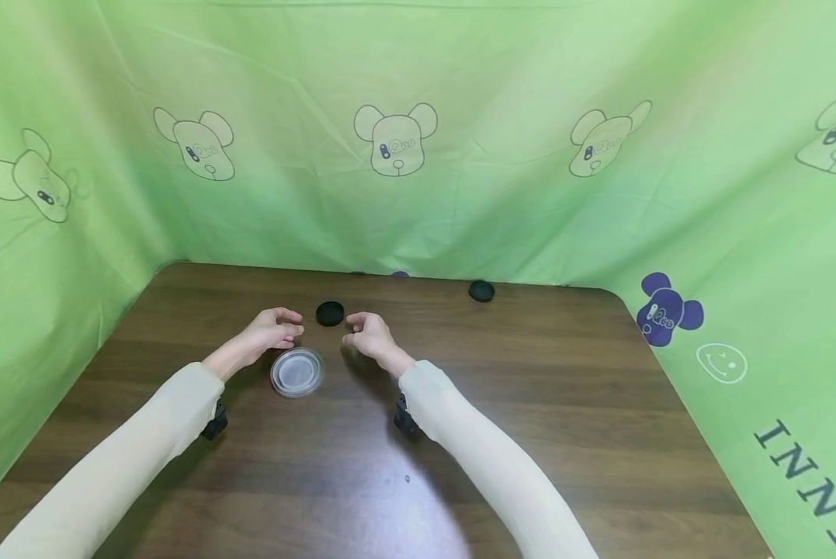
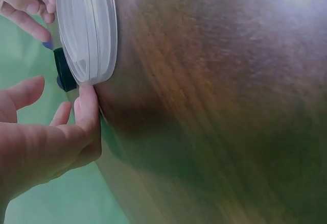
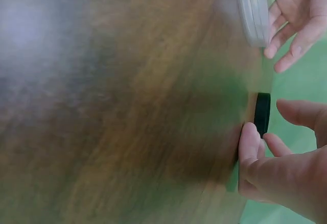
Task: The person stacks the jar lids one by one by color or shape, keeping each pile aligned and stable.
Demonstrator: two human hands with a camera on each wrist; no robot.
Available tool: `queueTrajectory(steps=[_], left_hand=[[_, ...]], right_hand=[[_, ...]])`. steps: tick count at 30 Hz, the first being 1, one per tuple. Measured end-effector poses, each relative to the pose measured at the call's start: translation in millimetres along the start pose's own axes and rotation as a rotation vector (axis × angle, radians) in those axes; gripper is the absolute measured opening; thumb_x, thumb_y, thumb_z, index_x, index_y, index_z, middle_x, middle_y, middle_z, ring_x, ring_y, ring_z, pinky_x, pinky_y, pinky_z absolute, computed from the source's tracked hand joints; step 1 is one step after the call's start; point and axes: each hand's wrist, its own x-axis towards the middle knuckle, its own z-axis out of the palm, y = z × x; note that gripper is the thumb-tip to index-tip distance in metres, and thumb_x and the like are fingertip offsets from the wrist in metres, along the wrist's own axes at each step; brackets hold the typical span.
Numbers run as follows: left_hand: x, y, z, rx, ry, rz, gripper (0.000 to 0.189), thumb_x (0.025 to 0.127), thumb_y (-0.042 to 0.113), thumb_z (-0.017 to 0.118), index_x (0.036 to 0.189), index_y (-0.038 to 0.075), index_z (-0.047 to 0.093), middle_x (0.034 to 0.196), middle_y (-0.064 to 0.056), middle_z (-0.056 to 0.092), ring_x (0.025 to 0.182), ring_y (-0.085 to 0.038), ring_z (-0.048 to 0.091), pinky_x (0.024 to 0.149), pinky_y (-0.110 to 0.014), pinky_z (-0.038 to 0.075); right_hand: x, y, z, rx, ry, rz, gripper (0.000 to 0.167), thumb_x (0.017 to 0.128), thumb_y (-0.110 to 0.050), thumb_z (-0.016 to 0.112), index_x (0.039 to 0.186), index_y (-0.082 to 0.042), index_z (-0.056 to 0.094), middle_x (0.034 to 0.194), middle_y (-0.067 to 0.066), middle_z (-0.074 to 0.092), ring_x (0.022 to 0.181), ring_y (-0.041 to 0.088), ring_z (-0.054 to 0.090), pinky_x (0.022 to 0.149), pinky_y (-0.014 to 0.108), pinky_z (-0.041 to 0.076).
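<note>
A low black round lid-like piece (image 1: 330, 313) lies on the table between my two hands. My left hand (image 1: 272, 330) is on its left with thumb and fingers apart, holding nothing. Just in front of that hand sits a round clear plastic lid or shallow dish (image 1: 296, 373), with ring-shaped edges one inside another; in the left wrist view my fingertips (image 2: 88, 99) show close by its rim. On the other side my right hand (image 1: 374, 338) is bent toward the black piece, its grip empty. The right wrist view shows the black piece (image 3: 262, 113) just beyond the fingers.
A second black round piece (image 1: 481, 291) lies farther right, near the table's back edge. The brown wooden table (image 1: 529, 404) is bordered by a green cloth (image 1: 501, 202) with printed bear heads at the back and sides.
</note>
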Motion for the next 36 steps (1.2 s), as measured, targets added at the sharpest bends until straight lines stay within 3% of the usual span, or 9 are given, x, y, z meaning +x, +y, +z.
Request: queueTrajectory(steps=[7,15,18,21,23,28,29,31,36], left_hand=[[8.3,4.9,4.1,-0.057,-0.030,-0.009,0.043,0.098,0.003,0.050,0.134,-0.016,0.036,0.119,-0.025,0.050,0.104,-0.032,0.053,0.089,-0.034,0.051],[22.4,10.6,8.4,-0.130,-0.028,-0.048,0.041,0.099,0.000,0.041,0.136,-0.017,0.034,0.112,-0.019,0.046,0.091,-0.022,0.053,0.081,-0.028,0.053],[29.4,14.6,11.6,-0.157,-0.036,-0.067,0.043,0.100,0.001,0.037,0.138,-0.018,0.031,0.114,-0.021,0.044,0.091,-0.022,0.052,0.081,-0.027,0.053],[36.6,17.1,16.3,-0.157,-0.039,-0.084,0.043,0.101,0.001,0.035,0.139,-0.017,0.030,0.114,-0.021,0.044,0.092,-0.022,0.052,0.085,-0.029,0.052],[40.0,18.5,19.1,-0.149,-0.031,-0.087,0.043,0.101,0.001,0.034,0.140,-0.017,0.030,0.114,-0.020,0.045,0.091,-0.021,0.051,0.088,-0.030,0.051],[44.3,22.9,20.4,-0.139,0.006,-0.103,0.043,0.099,-0.002,0.032,0.140,-0.017,0.032,0.106,-0.016,0.044,0.084,-0.018,0.048,0.079,-0.023,0.053],[45.2,23.6,20.4,-0.139,0.014,-0.106,0.044,0.098,-0.003,0.032,0.139,-0.017,0.032,0.104,-0.015,0.043,0.083,-0.017,0.047,0.076,-0.021,0.053],[46.6,24.5,21.2,-0.134,0.024,-0.112,0.045,0.096,-0.005,0.032,0.139,-0.017,0.032,0.101,-0.014,0.041,0.081,-0.017,0.044,0.071,-0.018,0.052],[47.2,25.6,23.2,-0.092,0.035,-0.110,0.046,0.098,0.001,0.036,0.141,-0.016,0.030,0.104,-0.016,0.040,0.084,-0.019,0.042,0.069,-0.017,0.052]], right_hand=[[-2.3,-11.7,-1.9,0.065,0.000,0.065,0.045,0.082,0.005,0.068,0.126,0.003,0.059,0.119,0.017,0.060,0.112,0.027,0.053,0.094,0.034,0.045],[12.6,3.1,-5.2,0.144,-0.009,0.023,0.036,0.086,0.002,0.065,0.122,-0.001,0.063,0.112,0.012,0.062,0.106,0.022,0.056,0.087,0.029,0.049],[0.3,-17.0,-10.7,0.168,-0.009,0.060,0.038,0.087,0.011,0.055,0.125,0.009,0.058,0.116,0.022,0.059,0.109,0.029,0.054,0.089,0.033,0.050],[3.8,-17.0,-9.0,0.210,0.001,0.082,0.039,0.087,0.015,0.050,0.126,0.013,0.054,0.114,0.026,0.057,0.105,0.033,0.056,0.087,0.036,0.052],[10.9,-9.4,-6.0,0.229,0.012,0.079,0.038,0.086,0.014,0.049,0.124,0.013,0.055,0.106,0.022,0.059,0.097,0.030,0.060,0.083,0.036,0.054],[70.3,51.4,15.7,0.283,0.004,-0.030,0.032,0.084,0.008,0.051,0.114,0.007,0.062,0.090,0.011,0.060,0.078,0.018,0.065,0.069,0.026,0.055],[69.5,49.5,16.3,0.259,0.011,-0.034,0.034,0.083,0.007,0.052,0.115,0.006,0.062,0.093,0.011,0.061,0.080,0.018,0.065,0.069,0.026,0.055],[87.9,62.6,21.5,0.249,0.003,-0.020,0.034,0.082,0.007,0.055,0.116,0.005,0.063,0.098,0.012,0.062,0.080,0.018,0.065,0.069,0.026,0.055],[76.5,36.4,13.5,0.198,-0.017,0.027,0.038,0.081,0.007,0.064,0.119,0.001,0.063,0.104,0.010,0.062,0.086,0.018,0.063,0.073,0.026,0.053]])
